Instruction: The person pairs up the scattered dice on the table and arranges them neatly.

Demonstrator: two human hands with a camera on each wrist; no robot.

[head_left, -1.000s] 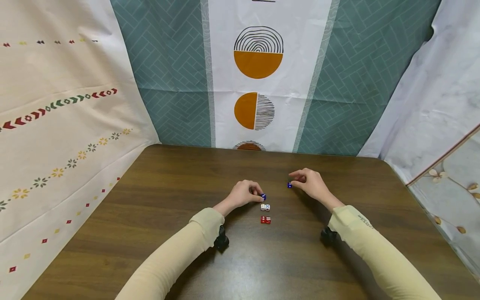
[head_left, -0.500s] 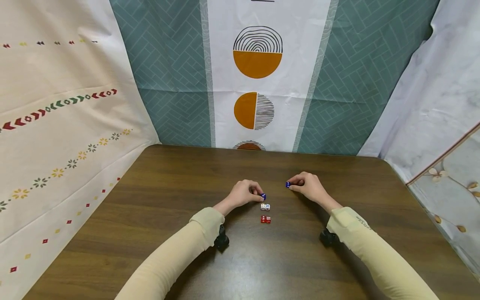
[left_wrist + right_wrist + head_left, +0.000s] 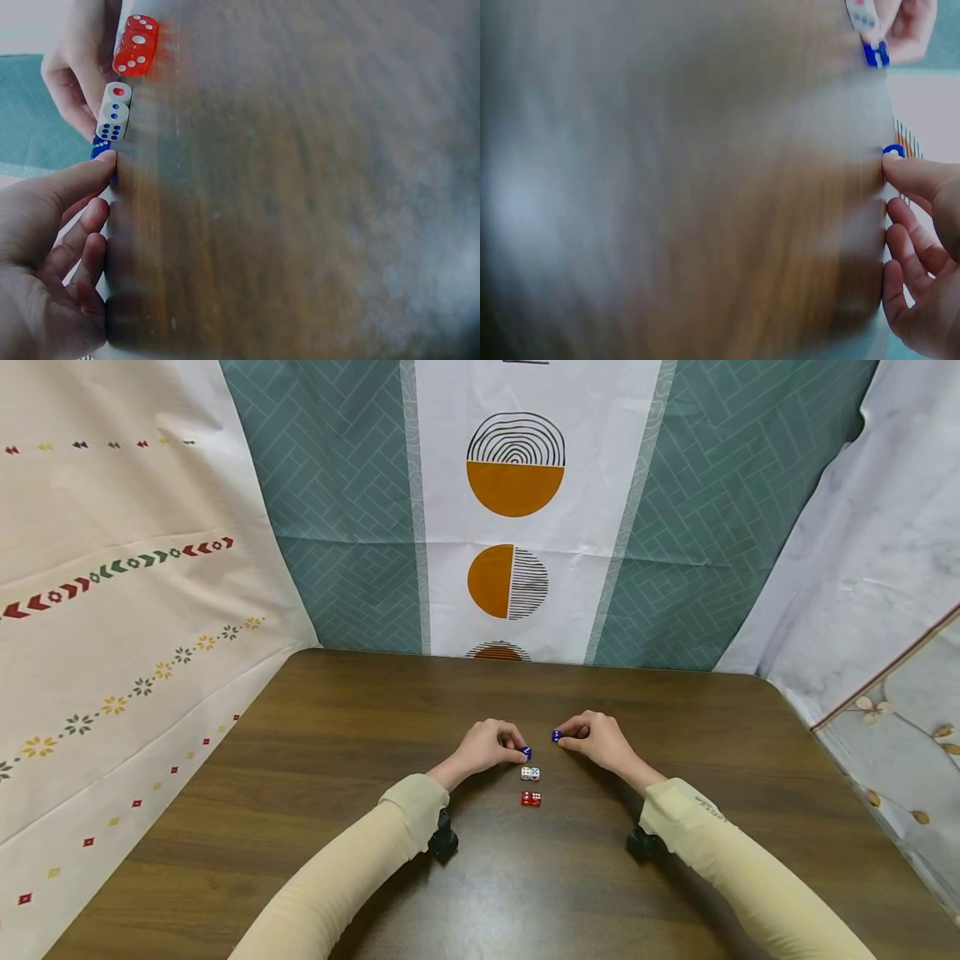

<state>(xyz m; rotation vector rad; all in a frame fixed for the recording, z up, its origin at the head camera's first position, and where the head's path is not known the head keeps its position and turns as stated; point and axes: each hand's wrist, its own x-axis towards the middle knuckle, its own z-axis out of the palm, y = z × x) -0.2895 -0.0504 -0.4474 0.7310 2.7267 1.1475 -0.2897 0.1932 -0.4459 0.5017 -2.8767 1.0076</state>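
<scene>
My left hand (image 3: 485,746) pinches a blue die (image 3: 527,752) between thumb and fingers on the table. To its right, my right hand (image 3: 598,742) pinches a second blue die (image 3: 557,736), a short gap away from the first. Just nearer than the left hand's die stands a pair of white dice (image 3: 530,773), side by side and touching. Nearer still, two red dice (image 3: 531,799) sit together in line with the white pair. In the right wrist view the thumb (image 3: 915,174) covers part of the right hand's die.
The dark wooden table (image 3: 360,710) stretches around both hands. Behind its far edge hangs a green and white patterned cloth (image 3: 352,510). A cream cloth (image 3: 135,610) borders the left side, a marbled one (image 3: 862,568) the right.
My right hand has closed its fingers on its blue die and moved left with it, toward the other blue die. My left hand has stayed in place.
</scene>
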